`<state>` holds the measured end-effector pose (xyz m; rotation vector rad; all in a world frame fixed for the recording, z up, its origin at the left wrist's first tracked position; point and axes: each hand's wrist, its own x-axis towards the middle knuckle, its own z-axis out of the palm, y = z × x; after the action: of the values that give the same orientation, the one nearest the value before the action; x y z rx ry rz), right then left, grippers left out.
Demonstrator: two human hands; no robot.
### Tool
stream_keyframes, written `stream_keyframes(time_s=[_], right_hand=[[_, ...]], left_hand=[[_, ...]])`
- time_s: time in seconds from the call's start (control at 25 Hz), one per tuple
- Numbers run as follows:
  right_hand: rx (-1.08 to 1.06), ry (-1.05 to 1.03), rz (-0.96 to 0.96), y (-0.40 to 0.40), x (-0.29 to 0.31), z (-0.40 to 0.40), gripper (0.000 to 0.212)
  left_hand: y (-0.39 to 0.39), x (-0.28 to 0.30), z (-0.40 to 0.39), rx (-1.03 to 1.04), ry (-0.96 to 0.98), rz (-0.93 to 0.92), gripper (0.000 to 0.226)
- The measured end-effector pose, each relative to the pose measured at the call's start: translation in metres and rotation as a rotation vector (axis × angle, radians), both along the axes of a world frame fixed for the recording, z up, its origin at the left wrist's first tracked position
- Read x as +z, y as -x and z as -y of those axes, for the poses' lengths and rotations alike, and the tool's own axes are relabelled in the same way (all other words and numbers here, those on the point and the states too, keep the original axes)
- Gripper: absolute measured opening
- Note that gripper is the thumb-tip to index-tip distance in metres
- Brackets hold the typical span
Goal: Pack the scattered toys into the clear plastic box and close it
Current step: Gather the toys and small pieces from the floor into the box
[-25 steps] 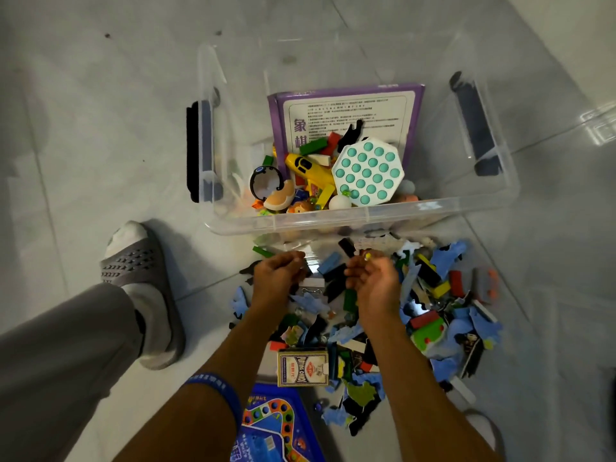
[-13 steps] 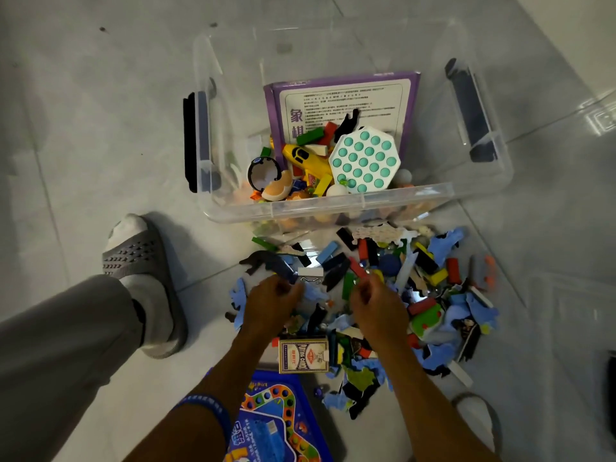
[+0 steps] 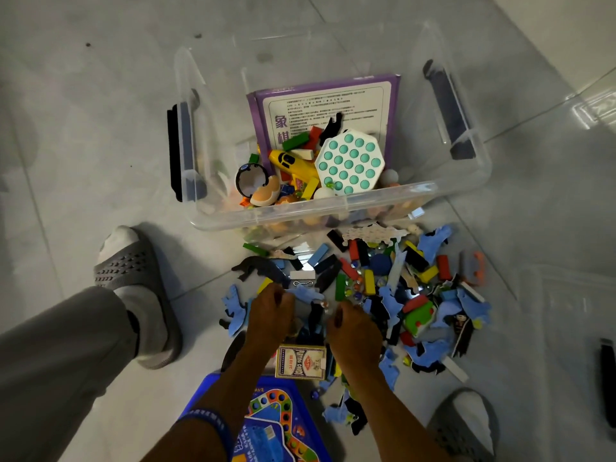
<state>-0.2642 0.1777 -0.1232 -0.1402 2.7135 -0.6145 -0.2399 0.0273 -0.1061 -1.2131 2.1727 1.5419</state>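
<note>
Grey tiled floor, toy pile [image 3: 383,295] at 6 o'clock of clear plastic box [image 3: 333,208]. Left hand [image 3: 270,315], right hand [image 3: 355,331] curled into light, slippery pieces; grip contents hidden. Best scooped from underneath.

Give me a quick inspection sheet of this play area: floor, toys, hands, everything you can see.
Surface: pale tiled floor, a few dark specks.
Job's things: clear plastic box open, no lid seen; it holds a purple board, a pop-bubble toy and a yellow toy. A toy pile of blocks, marbles and foam shapes lies in front of it.
Clutter: playing-card pack and blue game board near the person.
Grips: left hand and right hand down in the pile, fingers curled; contents hidden.
Cables: nothing seen.
Surroundings: grey slippers; dark object at the right edge, unclear.
</note>
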Motion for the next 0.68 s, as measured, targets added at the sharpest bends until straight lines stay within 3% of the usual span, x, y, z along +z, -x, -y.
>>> stream_keyframes(time_s=[0.08,0.16,0.24,0.28,0.36,0.44,0.52,0.68], right_hand=[[-0.250,0.305,0.137,0.010,0.005,-0.003,0.023],[-0.643,0.639,0.332,0.024,0.012,-0.012,0.029],[-0.898,0.839,0.478,0.036,0.018,-0.022,0.028],[-0.941,0.861,0.489,0.041,0.019,-0.027,0.030],[-0.782,0.735,0.368,0.047,0.017,-0.032,0.031],[-0.421,0.453,0.159,0.045,0.015,-0.033,0.020],[-0.174,0.228,-0.004,0.041,0.010,-0.032,0.010],[0.043,0.026,-0.102,0.031,-0.009,-0.035,0.037]], left_hand=[[0.006,0.010,-0.004,0.197,-0.184,-0.017,0.017],[0.019,0.014,-0.008,0.308,-0.349,0.026,0.022],[0.032,0.014,-0.014,0.319,-0.466,0.127,0.021],[0.034,0.010,-0.019,0.230,-0.432,0.165,0.020],[0.033,0.001,-0.032,-0.249,-0.055,0.132,0.021],[0.029,-0.008,-0.046,-0.635,0.364,0.077,0.044],[0.029,-0.016,-0.055,-0.762,0.481,0.054,0.054],[0.030,-0.029,-0.059,-0.920,0.512,0.078,0.043]])
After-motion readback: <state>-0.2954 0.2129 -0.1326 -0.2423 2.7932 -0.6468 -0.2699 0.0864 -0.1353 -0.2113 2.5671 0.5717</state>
